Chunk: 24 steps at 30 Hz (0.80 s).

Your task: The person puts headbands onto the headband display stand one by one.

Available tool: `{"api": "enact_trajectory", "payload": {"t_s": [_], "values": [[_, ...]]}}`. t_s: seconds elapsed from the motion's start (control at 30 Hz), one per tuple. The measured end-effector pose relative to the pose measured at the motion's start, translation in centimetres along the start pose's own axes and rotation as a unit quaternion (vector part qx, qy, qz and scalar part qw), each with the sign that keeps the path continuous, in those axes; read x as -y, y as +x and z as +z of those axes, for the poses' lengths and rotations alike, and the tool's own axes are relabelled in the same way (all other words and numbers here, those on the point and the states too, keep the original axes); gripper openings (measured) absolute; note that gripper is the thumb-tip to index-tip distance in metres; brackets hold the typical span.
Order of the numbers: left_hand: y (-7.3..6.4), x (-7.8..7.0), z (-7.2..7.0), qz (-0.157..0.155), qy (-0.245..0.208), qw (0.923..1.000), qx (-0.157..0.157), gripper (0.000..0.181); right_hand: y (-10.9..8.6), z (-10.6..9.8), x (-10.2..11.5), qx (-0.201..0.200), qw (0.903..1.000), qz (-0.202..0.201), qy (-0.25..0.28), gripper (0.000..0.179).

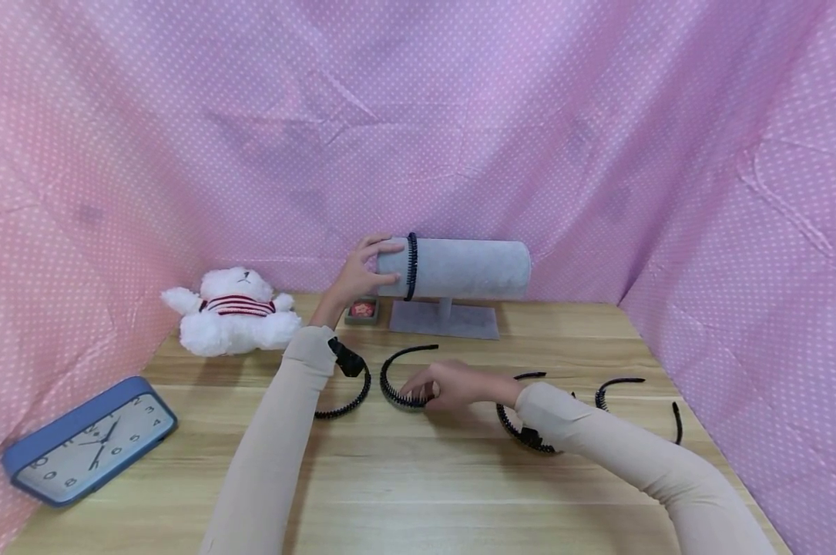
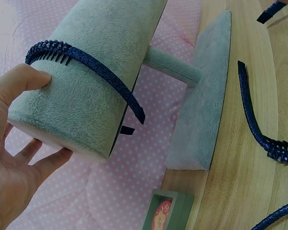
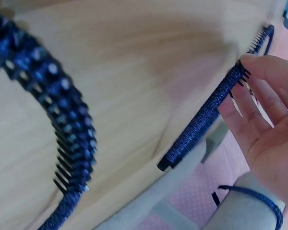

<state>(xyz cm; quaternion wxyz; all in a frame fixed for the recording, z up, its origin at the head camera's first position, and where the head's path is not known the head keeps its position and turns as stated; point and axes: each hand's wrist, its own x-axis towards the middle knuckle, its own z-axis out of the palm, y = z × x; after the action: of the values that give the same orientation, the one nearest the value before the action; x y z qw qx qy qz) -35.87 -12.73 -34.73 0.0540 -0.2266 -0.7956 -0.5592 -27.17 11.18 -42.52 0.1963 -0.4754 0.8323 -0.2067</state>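
A grey, plush-covered roll stand [image 1: 469, 268] stands at the back of the table, with one dark blue beaded headband [image 1: 412, 266] around its left part. My left hand [image 1: 360, 270] holds the roll's left end, the thumb on the cloth near the headband and the other fingers at the end face. My right hand [image 1: 454, 385] pinches a second headband [image 3: 197, 124] between thumb and fingers, at its toothed part, low over the table in front of the stand. The right wrist view shows this headband edge-on, its two ends nearly lined up.
Left of the right hand lies another headband [image 1: 348, 408], partly behind the left sleeve. More headbands [image 1: 508, 424] lie at right, partly under the right forearm. A small framed box [image 1: 362, 311], white plush toy [image 1: 233, 316] and blue clock [image 1: 92, 443] stand at left. Pink dotted cloth [image 1: 418, 139] surrounds the table.
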Motion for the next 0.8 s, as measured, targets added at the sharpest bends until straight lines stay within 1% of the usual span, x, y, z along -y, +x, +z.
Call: {"api": "enact_trajectory", "payload": {"t_s": [0.07, 0.23, 0.3, 0.43, 0.53, 0.67, 0.8], "values": [[0.0, 0.0, 0.0, -0.001, 0.001, 1.0, -0.001, 0.052, -0.2, -0.6, 0.0, 0.0, 0.9999, -0.001, 0.012, 0.048], [0.0, 0.0, 0.0, -0.002, 0.0, 1.0, -0.001, 0.052, -0.6, -2.1, -0.6, -0.01, 0.9971, -0.04, 0.064, 0.046], [0.0, 0.0, 0.1, 0.0, -0.001, 1.0, -0.001, 0.051, -0.9, -2.9, -1.0, -0.014, 0.9955, -0.045, 0.082, 0.044], [0.0, -0.1, 0.1, 0.003, -0.005, 1.0, -0.001, 0.051, -1.9, -4.7, -1.5, -0.028, 0.9922, -0.021, 0.119, 0.042], [0.0, -0.1, 0.1, 0.003, -0.005, 1.0, -0.002, 0.051, -2.8, -6.0, -2.0, -0.04, 0.987, -0.004, 0.156, 0.041], [0.1, 0.0, 0.1, -0.002, -0.006, 1.0, -0.003, 0.052, -4.1, -7.3, -2.9, -0.056, 0.9814, 0.0, 0.183, 0.038], [0.1, 0.1, 0.1, -0.012, -0.006, 0.9999, -0.003, 0.053, -5.4, -8.2, -3.7, -0.073, 0.9773, -0.003, 0.199, 0.039]]}}
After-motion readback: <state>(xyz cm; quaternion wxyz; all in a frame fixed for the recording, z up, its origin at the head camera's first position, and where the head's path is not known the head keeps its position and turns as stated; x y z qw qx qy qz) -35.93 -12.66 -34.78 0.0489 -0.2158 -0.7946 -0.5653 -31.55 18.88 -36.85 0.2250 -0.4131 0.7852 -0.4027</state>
